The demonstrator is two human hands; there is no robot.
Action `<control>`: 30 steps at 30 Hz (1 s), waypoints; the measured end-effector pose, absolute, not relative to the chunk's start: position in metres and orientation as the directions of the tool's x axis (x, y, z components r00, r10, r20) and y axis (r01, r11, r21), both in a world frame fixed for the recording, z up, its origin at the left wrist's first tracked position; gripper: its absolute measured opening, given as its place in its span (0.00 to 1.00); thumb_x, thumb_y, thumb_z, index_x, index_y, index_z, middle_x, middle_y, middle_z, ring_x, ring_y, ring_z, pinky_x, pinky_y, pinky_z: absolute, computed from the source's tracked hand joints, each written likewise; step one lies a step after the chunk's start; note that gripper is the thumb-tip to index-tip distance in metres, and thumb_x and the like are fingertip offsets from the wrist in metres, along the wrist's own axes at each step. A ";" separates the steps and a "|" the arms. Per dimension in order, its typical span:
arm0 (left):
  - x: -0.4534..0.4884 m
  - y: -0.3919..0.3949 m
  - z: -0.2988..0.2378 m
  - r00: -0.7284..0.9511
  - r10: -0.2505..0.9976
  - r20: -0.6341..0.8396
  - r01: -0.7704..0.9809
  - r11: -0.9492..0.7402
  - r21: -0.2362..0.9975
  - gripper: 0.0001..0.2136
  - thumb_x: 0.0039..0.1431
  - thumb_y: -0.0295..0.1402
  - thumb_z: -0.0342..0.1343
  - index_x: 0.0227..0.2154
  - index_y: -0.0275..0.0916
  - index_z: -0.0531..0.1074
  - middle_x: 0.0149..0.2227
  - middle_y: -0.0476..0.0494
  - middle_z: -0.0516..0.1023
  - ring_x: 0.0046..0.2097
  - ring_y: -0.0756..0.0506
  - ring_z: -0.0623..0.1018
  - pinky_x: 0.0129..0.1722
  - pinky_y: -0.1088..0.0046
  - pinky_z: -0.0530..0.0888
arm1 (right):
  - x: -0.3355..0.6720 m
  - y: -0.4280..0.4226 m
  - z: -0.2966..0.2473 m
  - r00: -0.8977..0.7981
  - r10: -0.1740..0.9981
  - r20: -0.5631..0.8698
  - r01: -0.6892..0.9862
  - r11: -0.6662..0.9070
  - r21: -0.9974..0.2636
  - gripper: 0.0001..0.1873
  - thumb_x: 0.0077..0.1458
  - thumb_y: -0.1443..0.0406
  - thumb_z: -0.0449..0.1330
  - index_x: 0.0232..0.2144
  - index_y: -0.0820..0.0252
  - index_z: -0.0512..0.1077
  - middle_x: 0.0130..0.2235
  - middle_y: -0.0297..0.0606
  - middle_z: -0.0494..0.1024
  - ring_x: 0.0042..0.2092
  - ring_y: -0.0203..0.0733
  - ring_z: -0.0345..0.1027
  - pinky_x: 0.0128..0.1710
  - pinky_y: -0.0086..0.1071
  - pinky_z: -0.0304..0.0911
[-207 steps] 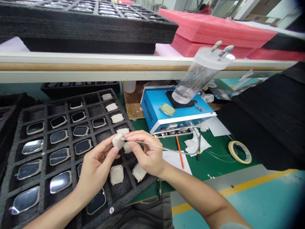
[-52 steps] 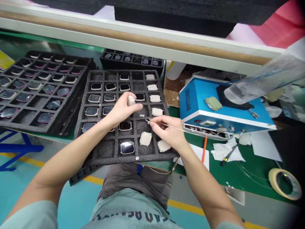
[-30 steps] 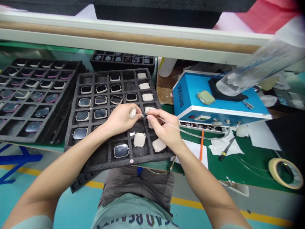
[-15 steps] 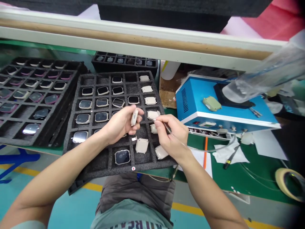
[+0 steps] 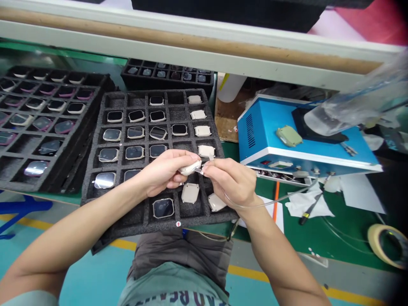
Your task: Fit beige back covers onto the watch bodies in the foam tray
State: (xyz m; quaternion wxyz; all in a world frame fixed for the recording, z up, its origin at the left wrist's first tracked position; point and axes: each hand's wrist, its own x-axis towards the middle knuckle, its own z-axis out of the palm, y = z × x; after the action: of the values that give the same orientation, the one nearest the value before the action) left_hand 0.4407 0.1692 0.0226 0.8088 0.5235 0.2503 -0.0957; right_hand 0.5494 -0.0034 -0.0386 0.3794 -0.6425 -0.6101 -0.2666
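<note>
My left hand (image 5: pixel 172 170) is closed around a cream smartwatch case (image 5: pixel 188 168), held edge-on above the foam tray (image 5: pixel 143 221). My right hand (image 5: pixel 232 180) pinches a slim tool with a clear tube (image 5: pixel 251 206) running from it across the wrist. The tool's small shiny tip (image 5: pixel 199 171) meets the right side of the case; the exact contact is too small to make out. Just below my hands, a cream case (image 5: pixel 190 193) lies back up in a compartment. A smartwatch with a dark screen (image 5: pixel 163 208) sits to its left. More cream cases (image 5: pixel 206 151) fill the right column.
Another foam tray (image 5: pixel 57 170) of watches stands at left, a black tray (image 5: pixel 168 85) behind. A blue machine (image 5: pixel 261 127) bears a green case (image 5: pixel 288 136) and a clear plastic cylinder (image 5: pixel 334 112). Tape (image 5: pixel 387 246) lies at the bench's right edge, and a shelf (image 5: pixel 191 51) crosses above.
My hands have come together. The case in my left hand has tilted over and moved right; the tool in my right hand has moved left to meet it.
</note>
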 end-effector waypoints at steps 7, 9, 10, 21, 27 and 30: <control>0.438 0.163 0.024 0.855 0.142 -0.498 0.405 0.417 0.814 0.11 0.67 0.32 0.61 0.28 0.36 0.70 0.23 0.54 0.64 0.17 0.58 0.59 0.10 0.88 0.55 | 0.551 -0.006 -0.039 0.075 0.633 0.770 0.994 0.016 -0.110 0.12 0.68 0.71 0.57 0.43 0.50 0.78 0.40 0.35 0.86 0.36 0.39 0.77 0.32 0.32 0.67; 0.438 0.161 0.023 0.859 0.164 -0.486 0.389 0.409 0.826 0.10 0.66 0.32 0.63 0.30 0.36 0.70 0.24 0.54 0.65 0.17 0.58 0.61 0.11 0.87 0.57 | 0.552 -0.006 -0.040 0.106 0.664 0.740 0.990 -0.001 -0.141 0.12 0.69 0.69 0.57 0.42 0.48 0.79 0.41 0.35 0.86 0.36 0.38 0.77 0.32 0.32 0.66; 0.438 0.160 0.022 0.861 0.180 -0.476 0.378 0.399 0.835 0.10 0.65 0.33 0.64 0.31 0.36 0.70 0.24 0.54 0.66 0.17 0.58 0.61 0.11 0.87 0.58 | 0.553 -0.006 -0.040 0.125 0.675 0.727 0.987 -0.008 -0.163 0.12 0.69 0.68 0.57 0.42 0.47 0.79 0.41 0.35 0.86 0.36 0.38 0.77 0.32 0.32 0.66; 0.435 0.159 0.012 0.924 0.222 -0.311 0.214 0.373 0.903 0.14 0.65 0.40 0.63 0.46 0.40 0.70 0.30 0.50 0.74 0.26 0.52 0.74 0.22 0.80 0.70 | 0.539 0.003 -0.034 0.643 0.615 0.456 0.517 0.090 -0.851 0.07 0.62 0.59 0.69 0.42 0.52 0.78 0.40 0.37 0.82 0.36 0.40 0.78 0.35 0.34 0.77; 0.429 0.154 0.005 0.973 0.210 -0.100 0.080 0.100 0.992 0.12 0.71 0.42 0.56 0.50 0.43 0.67 0.33 0.51 0.70 0.28 0.50 0.70 0.26 0.75 0.68 | 0.539 0.008 -0.032 0.692 0.720 0.061 -0.044 0.126 -0.991 0.22 0.48 0.55 0.77 0.39 0.55 0.73 0.32 0.30 0.77 0.29 0.34 0.73 0.24 0.27 0.73; 0.423 0.149 0.002 0.974 0.228 -0.009 0.033 -0.099 0.995 0.10 0.74 0.40 0.51 0.52 0.43 0.66 0.33 0.51 0.69 0.30 0.49 0.68 0.30 0.73 0.68 | 0.541 0.008 -0.030 0.676 0.737 -0.002 -0.112 0.100 -0.989 0.25 0.44 0.55 0.79 0.37 0.56 0.71 0.33 0.29 0.76 0.28 0.33 0.72 0.22 0.26 0.72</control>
State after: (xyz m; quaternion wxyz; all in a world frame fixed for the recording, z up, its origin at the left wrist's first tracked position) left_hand 0.4227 0.1487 0.0024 0.6653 0.7377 0.0884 0.0733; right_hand 0.5406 0.0082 -0.0304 0.6940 -0.5970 -0.2617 0.3058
